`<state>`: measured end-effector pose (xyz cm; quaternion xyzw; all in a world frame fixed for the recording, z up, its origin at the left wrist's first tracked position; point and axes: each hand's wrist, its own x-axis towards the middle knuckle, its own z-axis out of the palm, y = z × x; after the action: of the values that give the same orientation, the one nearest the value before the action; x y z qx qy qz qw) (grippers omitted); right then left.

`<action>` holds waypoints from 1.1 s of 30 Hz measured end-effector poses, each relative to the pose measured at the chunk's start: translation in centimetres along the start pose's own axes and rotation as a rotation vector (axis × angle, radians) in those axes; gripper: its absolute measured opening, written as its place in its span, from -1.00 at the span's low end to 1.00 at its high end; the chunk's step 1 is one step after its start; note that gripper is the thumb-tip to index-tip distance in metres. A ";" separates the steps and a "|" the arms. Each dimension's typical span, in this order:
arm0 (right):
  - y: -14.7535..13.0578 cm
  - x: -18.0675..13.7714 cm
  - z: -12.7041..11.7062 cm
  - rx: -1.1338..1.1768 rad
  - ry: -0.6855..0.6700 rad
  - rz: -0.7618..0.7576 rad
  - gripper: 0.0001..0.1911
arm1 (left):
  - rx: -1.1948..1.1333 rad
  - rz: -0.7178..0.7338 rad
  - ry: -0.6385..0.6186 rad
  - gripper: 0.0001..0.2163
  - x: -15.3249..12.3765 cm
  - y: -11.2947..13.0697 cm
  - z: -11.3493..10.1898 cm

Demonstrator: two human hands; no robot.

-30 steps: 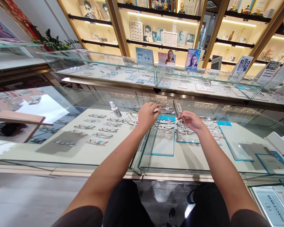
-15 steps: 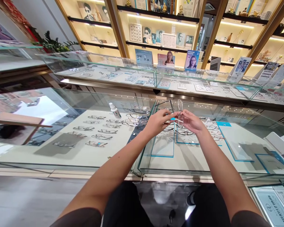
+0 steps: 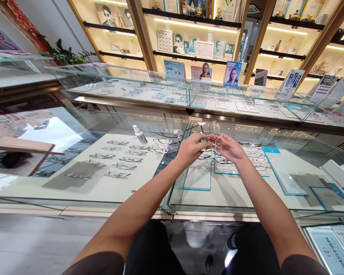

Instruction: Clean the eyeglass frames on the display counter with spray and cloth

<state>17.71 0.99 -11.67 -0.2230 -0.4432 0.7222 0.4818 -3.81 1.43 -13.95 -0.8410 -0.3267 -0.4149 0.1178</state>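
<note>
A pair of eyeglasses (image 3: 216,127) is held up over the glass counter, its front turned nearly upright with one lens above the other. My right hand (image 3: 232,148) pinches the front near its middle, between the two lenses. From the other side my left hand (image 3: 191,148) is closed, thumb and fingertips meeting at the glasses; its exact grip is partly hidden. A dark temple reaches up behind the left fingers. Beneath the hands, several other eyeglasses lie inside the case on white and blue-edged trays (image 3: 197,188).
A white spray bottle (image 3: 140,134) stands on the counter left of my hands. Several eyeglasses (image 3: 126,158) lie under the glass there. A mirror (image 3: 43,122) is at far left. Another glass showcase (image 3: 126,78) with upright advertising cards runs behind, before lit shelves.
The glasses have tilted and shifted slightly left. My left fingers have curled in closer to the lens, while my right hand keeps its pinch almost in place.
</note>
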 end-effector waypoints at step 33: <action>-4.1 -0.5 -2.4 0.150 0.287 -0.250 -0.86 | -0.962 -0.404 -0.525 -0.72 1.3 5.4 -3.9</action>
<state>21.75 2.18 -9.40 -0.2302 -0.3392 0.6485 0.6414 -2.14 -3.92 -10.11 -0.7958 -0.2737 -0.3084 -0.4435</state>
